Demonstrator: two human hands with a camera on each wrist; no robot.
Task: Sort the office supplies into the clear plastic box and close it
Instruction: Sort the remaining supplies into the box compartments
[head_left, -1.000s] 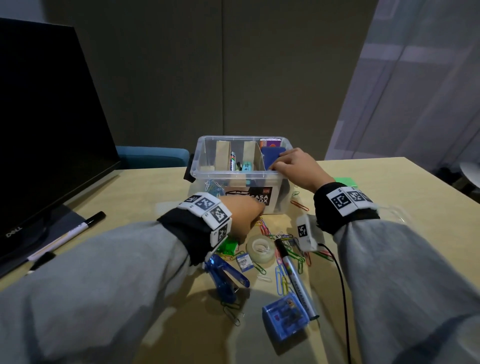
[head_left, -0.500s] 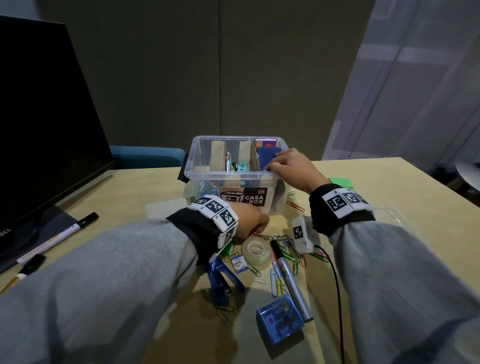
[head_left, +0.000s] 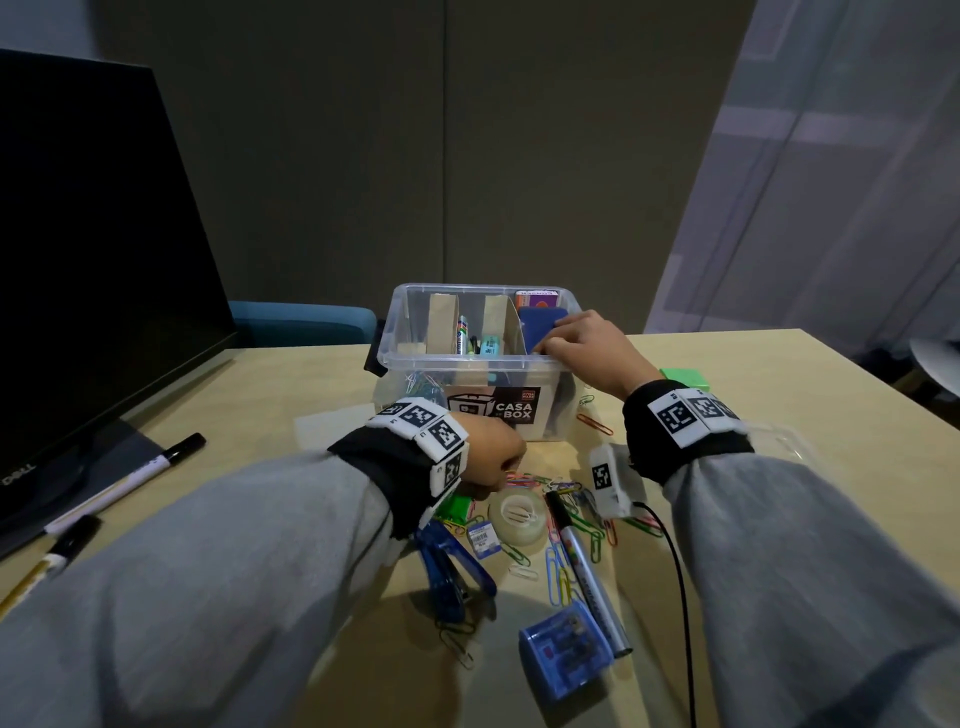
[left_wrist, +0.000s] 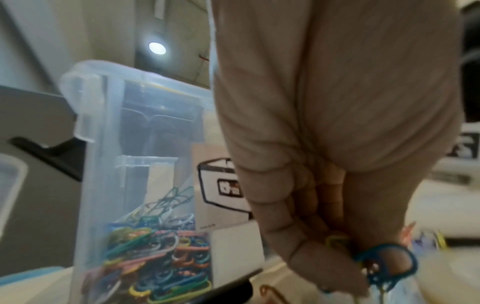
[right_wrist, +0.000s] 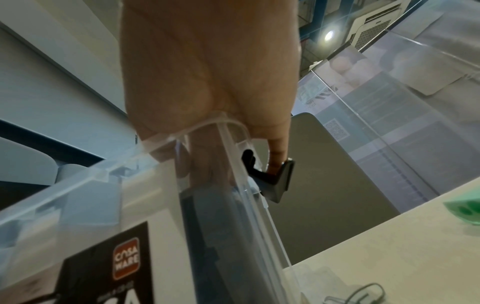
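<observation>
While L hand (left_wrist: 324, 185) pinches wire clips (left_wrist: 384, 265), R hand (head_left: 587, 353) on clear box (head_left: 415, 358) rim

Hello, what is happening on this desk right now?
A person is sorting office supplies into a clear plastic box, which is open. The left hand pinches a few coloured paper clips from the pile on the table in front of the box. The right hand rests on the box's near right corner, fingers inside. A tape roll, a marker and a blue stapler are on the table.

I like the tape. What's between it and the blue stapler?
A small barcode tag and a few paper clips lie between tape and stapler, in the head view.
</observation>
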